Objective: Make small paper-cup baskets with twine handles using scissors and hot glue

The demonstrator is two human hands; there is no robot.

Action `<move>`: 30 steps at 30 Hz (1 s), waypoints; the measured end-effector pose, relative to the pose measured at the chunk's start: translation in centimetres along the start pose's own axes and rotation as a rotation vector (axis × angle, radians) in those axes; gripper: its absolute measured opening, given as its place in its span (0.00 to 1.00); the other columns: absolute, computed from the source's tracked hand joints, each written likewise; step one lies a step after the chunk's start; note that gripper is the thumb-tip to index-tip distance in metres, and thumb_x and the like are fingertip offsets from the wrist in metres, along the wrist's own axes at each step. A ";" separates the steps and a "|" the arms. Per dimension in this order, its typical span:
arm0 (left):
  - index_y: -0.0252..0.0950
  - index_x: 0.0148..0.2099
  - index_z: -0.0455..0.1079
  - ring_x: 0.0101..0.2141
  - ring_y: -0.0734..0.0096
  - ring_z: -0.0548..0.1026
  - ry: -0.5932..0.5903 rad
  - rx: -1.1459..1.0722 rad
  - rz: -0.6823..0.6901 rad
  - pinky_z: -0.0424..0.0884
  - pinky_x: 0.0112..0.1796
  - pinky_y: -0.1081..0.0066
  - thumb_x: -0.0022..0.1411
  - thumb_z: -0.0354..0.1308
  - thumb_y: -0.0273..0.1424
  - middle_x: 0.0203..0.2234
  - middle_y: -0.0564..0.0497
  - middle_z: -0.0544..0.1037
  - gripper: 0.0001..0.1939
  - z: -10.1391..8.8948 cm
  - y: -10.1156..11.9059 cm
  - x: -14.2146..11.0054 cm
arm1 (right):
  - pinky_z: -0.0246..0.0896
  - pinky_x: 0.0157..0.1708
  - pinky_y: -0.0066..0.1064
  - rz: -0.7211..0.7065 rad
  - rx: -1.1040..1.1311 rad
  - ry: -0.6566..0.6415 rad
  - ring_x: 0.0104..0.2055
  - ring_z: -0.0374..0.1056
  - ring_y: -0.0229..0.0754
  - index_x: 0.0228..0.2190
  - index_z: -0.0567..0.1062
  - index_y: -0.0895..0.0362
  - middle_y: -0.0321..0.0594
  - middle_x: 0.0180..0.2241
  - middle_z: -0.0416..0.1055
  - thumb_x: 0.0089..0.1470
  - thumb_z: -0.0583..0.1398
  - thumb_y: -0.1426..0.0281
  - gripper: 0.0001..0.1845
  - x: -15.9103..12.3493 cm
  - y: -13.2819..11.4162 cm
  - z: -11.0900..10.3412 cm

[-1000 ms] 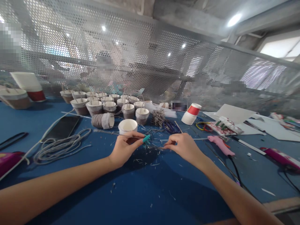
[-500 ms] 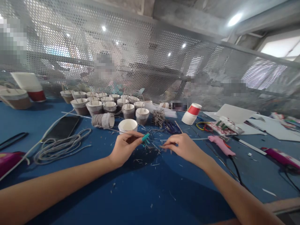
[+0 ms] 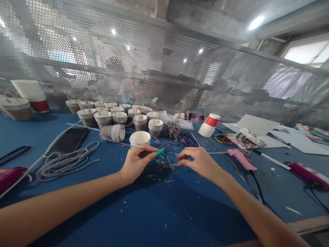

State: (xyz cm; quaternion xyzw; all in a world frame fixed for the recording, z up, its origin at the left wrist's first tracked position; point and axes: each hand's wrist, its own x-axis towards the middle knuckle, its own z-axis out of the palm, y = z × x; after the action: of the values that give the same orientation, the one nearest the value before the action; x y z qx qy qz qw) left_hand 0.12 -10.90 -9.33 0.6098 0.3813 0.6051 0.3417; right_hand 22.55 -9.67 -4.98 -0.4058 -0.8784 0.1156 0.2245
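Observation:
My left hand (image 3: 137, 163) is closed in a pinch on a small teal object (image 3: 159, 152), whose kind I cannot make out. Just behind that hand stands a white paper cup (image 3: 140, 138); a thin grey strand runs beside it towards my fingers. To the right, my right hand (image 3: 196, 159) hovers low over the table with thumb and forefinger slightly apart, close to loose twine scraps (image 3: 167, 165). A twine-wrapped cup (image 3: 113, 133) lies on its side left of the white cup.
Several wrapped cups with handles (image 3: 118, 116) stand at the back. A twine coil (image 3: 64, 161) and black phone (image 3: 68, 140) lie left. At right are a pink glue gun (image 3: 241, 159), stacked paper cups (image 3: 209, 125) and a purple tool (image 3: 308, 173). Perforated metal screen (image 3: 164, 68) behind.
My right thumb and forefinger have parted a little from their earlier pinch. My left hand keeps its hold on the teal object, almost unmoved. The view has shifted very slightly.

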 end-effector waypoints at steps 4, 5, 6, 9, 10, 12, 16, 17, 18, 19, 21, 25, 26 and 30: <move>0.33 0.30 0.75 0.25 0.72 0.75 0.003 0.007 0.001 0.73 0.28 0.76 0.49 0.63 0.29 0.24 0.50 0.78 0.05 0.0 -0.1 0.0 | 0.61 0.34 0.29 -0.021 -0.058 -0.049 0.32 0.70 0.37 0.29 0.78 0.54 0.36 0.30 0.76 0.54 0.56 0.73 0.10 0.0 0.4 0.0; 0.33 0.30 0.75 0.25 0.73 0.75 -0.001 0.007 -0.006 0.73 0.28 0.76 0.48 0.63 0.29 0.24 0.50 0.79 0.05 0.0 -0.1 0.0 | 0.61 0.33 0.29 -0.009 -0.083 -0.046 0.32 0.70 0.37 0.28 0.78 0.54 0.35 0.29 0.76 0.53 0.56 0.74 0.10 0.0 0.5 0.1; 0.34 0.30 0.75 0.25 0.73 0.75 -0.007 0.008 -0.017 0.73 0.27 0.76 0.48 0.63 0.29 0.24 0.50 0.79 0.05 0.1 -0.1 0.0 | 0.60 0.32 0.29 0.003 -0.104 -0.038 0.31 0.70 0.38 0.27 0.78 0.54 0.35 0.28 0.76 0.53 0.57 0.74 0.10 -0.1 0.6 0.2; 0.34 0.31 0.75 0.26 0.73 0.76 -0.044 0.002 -0.046 0.73 0.28 0.76 0.48 0.63 0.30 0.24 0.50 0.79 0.06 0.1 0.0 0.1 | 0.59 0.30 0.27 0.009 -0.133 0.004 0.30 0.70 0.37 0.23 0.76 0.54 0.34 0.26 0.75 0.51 0.59 0.73 0.08 -0.1 0.7 0.4; 0.34 0.31 0.75 0.26 0.72 0.76 -0.061 -0.003 -0.048 0.74 0.28 0.76 0.48 0.63 0.30 0.25 0.50 0.79 0.06 0.1 0.0 0.0 | 0.58 0.29 0.27 0.007 -0.129 0.020 0.29 0.69 0.36 0.22 0.75 0.54 0.34 0.26 0.75 0.51 0.60 0.72 0.08 -0.1 0.7 0.5; 0.34 0.31 0.74 0.26 0.72 0.76 -0.084 -0.011 -0.045 0.74 0.29 0.76 0.48 0.63 0.30 0.25 0.50 0.79 0.06 0.1 0.0 0.0 | 0.56 0.27 0.25 0.004 -0.114 0.052 0.27 0.68 0.35 0.19 0.73 0.55 0.33 0.24 0.74 0.50 0.61 0.71 0.09 -0.2 0.6 0.6; 0.34 0.30 0.74 0.26 0.72 0.76 -0.077 -0.014 -0.015 0.74 0.29 0.76 0.48 0.63 0.29 0.25 0.50 0.79 0.05 0.0 0.1 0.0 | 0.53 0.25 0.25 0.020 -0.089 0.082 0.25 0.66 0.34 0.16 0.69 0.57 0.33 0.21 0.72 0.47 0.64 0.68 0.13 -0.2 0.3 0.7; 0.34 0.30 0.74 0.26 0.72 0.76 -0.071 -0.012 -0.007 0.74 0.29 0.76 0.48 0.63 0.29 0.25 0.50 0.79 0.04 0.0 0.1 -0.1 | 0.54 0.25 0.25 0.026 -0.078 0.078 0.25 0.66 0.34 0.16 0.69 0.57 0.33 0.21 0.71 0.46 0.64 0.67 0.13 -0.2 0.2 0.7; 0.34 0.30 0.74 0.26 0.72 0.76 -0.065 -0.007 0.000 0.74 0.29 0.75 0.49 0.63 0.29 0.25 0.50 0.79 0.04 0.0 0.1 -0.1 | 0.54 0.25 0.26 0.027 -0.065 0.069 0.25 0.66 0.34 0.17 0.69 0.57 0.33 0.21 0.71 0.46 0.64 0.67 0.13 -0.2 0.2 0.7; 0.34 0.30 0.74 0.26 0.71 0.76 -0.058 0.000 0.006 0.74 0.29 0.75 0.49 0.63 0.29 0.24 0.50 0.79 0.04 0.0 0.1 -0.1 | 0.56 0.26 0.26 0.021 -0.049 0.053 0.26 0.66 0.34 0.18 0.70 0.57 0.33 0.22 0.72 0.46 0.64 0.67 0.11 -0.1 0.2 0.7; 0.34 0.30 0.75 0.26 0.72 0.76 -0.046 0.016 0.021 0.74 0.29 0.75 0.50 0.62 0.29 0.24 0.50 0.79 0.03 -0.1 0.1 -0.1 | 0.58 0.29 0.27 -0.006 -0.028 0.005 0.29 0.68 0.35 0.23 0.74 0.55 0.34 0.26 0.74 0.49 0.62 0.68 0.06 -0.1 0.2 0.7; 0.34 0.30 0.75 0.26 0.72 0.75 -0.022 0.026 0.042 0.73 0.29 0.75 0.51 0.62 0.29 0.24 0.51 0.78 0.04 -0.1 0.0 0.0 | 0.61 0.34 0.30 -0.036 -0.079 -0.048 0.34 0.70 0.38 0.33 0.76 0.55 0.37 0.33 0.76 0.55 0.55 0.73 0.09 0.0 0.6 0.6; 0.34 0.30 0.74 0.26 0.72 0.75 -0.017 0.020 0.040 0.73 0.29 0.75 0.50 0.62 0.29 0.24 0.51 0.78 0.04 -0.1 -0.1 0.0 | 0.61 0.35 0.30 -0.031 -0.099 -0.041 0.34 0.71 0.39 0.32 0.76 0.55 0.37 0.33 0.76 0.55 0.55 0.74 0.10 -0.1 0.7 0.7; 0.34 0.30 0.74 0.26 0.74 0.75 -0.015 -0.016 0.005 0.72 0.28 0.77 0.49 0.63 0.29 0.24 0.51 0.78 0.04 0.0 -0.2 0.1 | 0.60 0.32 0.29 0.008 -0.150 0.011 0.32 0.71 0.39 0.27 0.76 0.54 0.35 0.29 0.76 0.52 0.58 0.73 0.07 -0.2 0.6 0.6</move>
State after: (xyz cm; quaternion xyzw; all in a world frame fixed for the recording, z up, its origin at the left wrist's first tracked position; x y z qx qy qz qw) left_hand 0.15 -10.76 -9.46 0.6126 0.3724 0.6043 0.3477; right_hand 22.79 -9.45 -5.75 -0.4255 -0.8818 0.0483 0.1978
